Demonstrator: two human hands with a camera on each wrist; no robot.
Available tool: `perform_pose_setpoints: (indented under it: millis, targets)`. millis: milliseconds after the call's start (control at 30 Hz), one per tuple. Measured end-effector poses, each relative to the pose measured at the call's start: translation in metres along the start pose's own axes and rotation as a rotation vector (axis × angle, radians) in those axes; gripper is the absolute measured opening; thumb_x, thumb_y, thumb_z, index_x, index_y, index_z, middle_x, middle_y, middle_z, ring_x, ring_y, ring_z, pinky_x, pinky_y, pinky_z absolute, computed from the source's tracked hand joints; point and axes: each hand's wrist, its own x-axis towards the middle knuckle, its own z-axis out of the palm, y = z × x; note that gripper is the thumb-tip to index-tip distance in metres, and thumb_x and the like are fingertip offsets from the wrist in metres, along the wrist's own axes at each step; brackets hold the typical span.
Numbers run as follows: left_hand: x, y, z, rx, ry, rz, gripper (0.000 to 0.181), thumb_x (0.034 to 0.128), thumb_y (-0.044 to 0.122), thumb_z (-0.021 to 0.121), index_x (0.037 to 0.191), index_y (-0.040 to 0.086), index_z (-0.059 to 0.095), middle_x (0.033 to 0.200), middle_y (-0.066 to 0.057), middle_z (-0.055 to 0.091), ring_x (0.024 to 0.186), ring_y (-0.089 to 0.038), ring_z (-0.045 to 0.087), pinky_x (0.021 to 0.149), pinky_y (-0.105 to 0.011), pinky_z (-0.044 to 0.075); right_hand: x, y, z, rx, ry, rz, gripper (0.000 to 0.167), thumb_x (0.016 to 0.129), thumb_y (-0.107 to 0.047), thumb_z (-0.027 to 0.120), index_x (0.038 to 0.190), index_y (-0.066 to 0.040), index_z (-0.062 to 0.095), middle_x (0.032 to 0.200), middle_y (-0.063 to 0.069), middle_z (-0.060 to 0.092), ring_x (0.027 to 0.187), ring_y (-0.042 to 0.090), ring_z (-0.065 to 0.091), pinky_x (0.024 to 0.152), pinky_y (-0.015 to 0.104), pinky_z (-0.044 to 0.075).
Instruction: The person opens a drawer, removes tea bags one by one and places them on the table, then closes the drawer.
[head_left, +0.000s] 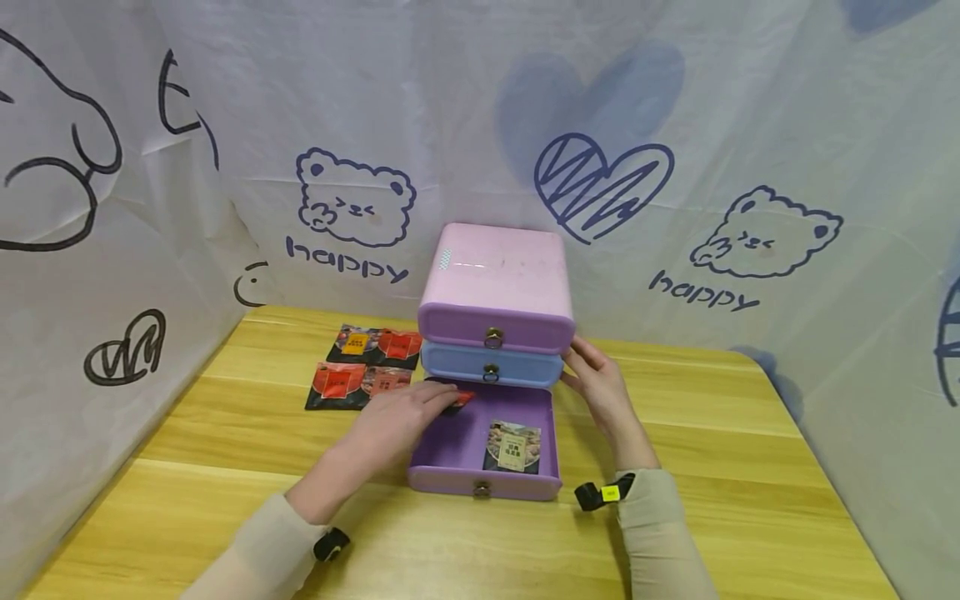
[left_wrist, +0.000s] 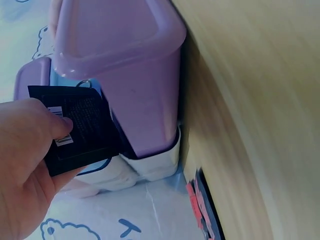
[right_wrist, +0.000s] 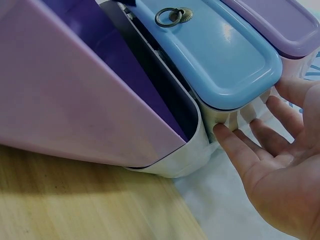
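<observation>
My left hand (head_left: pixel 397 417) pinches a flat black sachet (left_wrist: pixel 87 130) with a barcode on its back. In the head view a red corner of that sachet shows past the fingers, over the left rear of the pulled-out purple bottom drawer (head_left: pixel 457 442). Another sachet (head_left: pixel 512 447), with a pale label, lies at the front right inside this drawer. My right hand (head_left: pixel 600 387) rests its fingertips on the right side of the stacked drawer unit (head_left: pixel 495 271), beside the blue middle drawer (right_wrist: pixel 230 55). Its fingers are spread and loosely bent, holding nothing.
Left of the unit, several sachets, including a red-labelled one (head_left: pixel 335 385), lie in two rows on the wooden table (head_left: pixel 712 442). The top purple drawer (head_left: pixel 450 325) and the blue one are pushed in. A printed white cloth (head_left: pixel 465 108) hangs behind.
</observation>
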Motion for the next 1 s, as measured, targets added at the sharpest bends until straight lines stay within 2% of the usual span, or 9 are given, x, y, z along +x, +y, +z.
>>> perform_pose_setpoints:
  millis: [233,533,767,1000]
  targets:
    - [-0.011,-0.006,-0.009,0.006,0.045,-0.022,0.058,0.088,-0.011,0.072,0.141,0.012,0.065,0.141,-0.009,0.065,0.127,-0.028,0.064,0.103,-0.046,0.055,0.0,0.001,0.001,-0.006,-0.003,-0.006,0.054,0.107,-0.024,0.06,0.156,-0.005,0.047,0.161,0.012,0.044,0.146,0.027,0.045,0.111,0.043,0.048]
    - [-0.031,-0.016,-0.017,0.005,0.101,-0.065,0.057,0.0839,-0.016,0.073,0.136,0.006,0.067,0.137,-0.011,0.067,0.126,-0.031,0.065,0.102,-0.047,0.055,0.0,0.0,0.001,0.004,0.008,-0.011,0.053,0.107,-0.023,0.06,0.155,-0.005,0.048,0.16,0.012,0.044,0.146,0.027,0.045,0.112,0.043,0.048]
    - [-0.045,-0.027,-0.024,0.015,0.082,-0.107,0.062,0.0833,-0.021,0.068,0.139,0.006,0.065,0.141,-0.01,0.065,0.127,-0.03,0.063,0.103,-0.048,0.054,0.0,0.001,0.0,-0.015,0.005,-0.005,0.053,0.107,-0.024,0.06,0.155,-0.006,0.047,0.16,0.011,0.045,0.145,0.026,0.045,0.111,0.044,0.048]
    - [-0.059,-0.037,-0.027,0.02,0.019,-0.168,0.066,0.0833,-0.022,0.065,0.142,0.007,0.063,0.143,-0.012,0.063,0.128,-0.034,0.062,0.102,-0.052,0.054,0.0,0.0,0.001,-0.01,0.009,-0.005,0.053,0.107,-0.023,0.06,0.155,-0.005,0.047,0.16,0.012,0.045,0.145,0.026,0.045,0.112,0.043,0.048]
